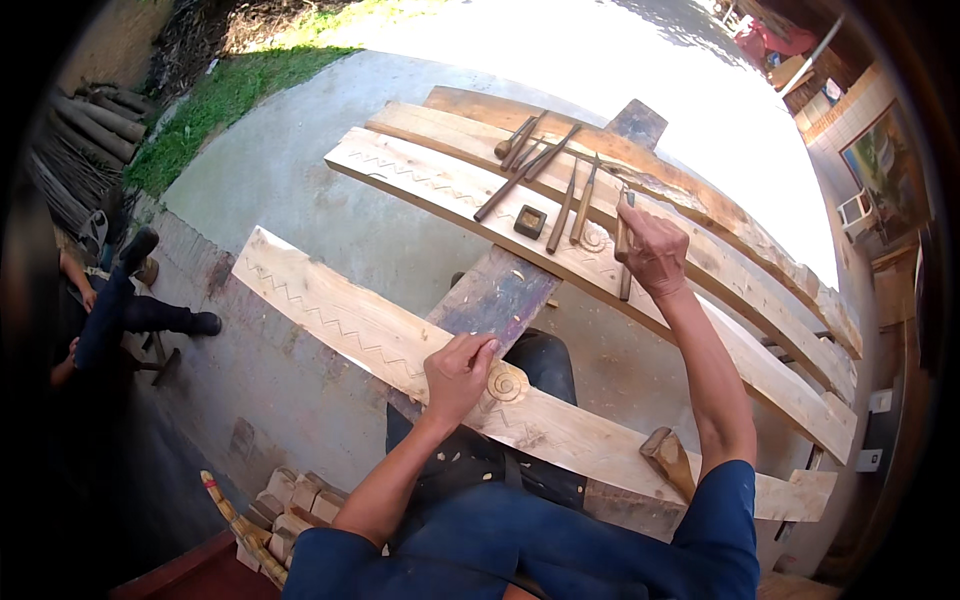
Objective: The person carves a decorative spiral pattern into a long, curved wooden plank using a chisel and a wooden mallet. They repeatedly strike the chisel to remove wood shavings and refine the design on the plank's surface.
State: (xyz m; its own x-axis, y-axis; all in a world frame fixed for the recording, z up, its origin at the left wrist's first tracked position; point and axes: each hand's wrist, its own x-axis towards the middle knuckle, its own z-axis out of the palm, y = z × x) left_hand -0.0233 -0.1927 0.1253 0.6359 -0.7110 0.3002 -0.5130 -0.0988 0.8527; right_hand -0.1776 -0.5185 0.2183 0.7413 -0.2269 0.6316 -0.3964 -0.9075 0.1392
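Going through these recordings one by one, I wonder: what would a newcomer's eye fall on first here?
Probably the carved spiral on the pale board nearest the person, with the left hand curled just beside it. Next, the dark, slender tools strewn over the farther boards, where the right hand grips a wooden handle. Then perhaps the chunky wooden block toward the near board's right end.

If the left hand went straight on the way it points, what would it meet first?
Probably the stained plank, just ahead of the left hand; depth is unclear, so it might pass above.
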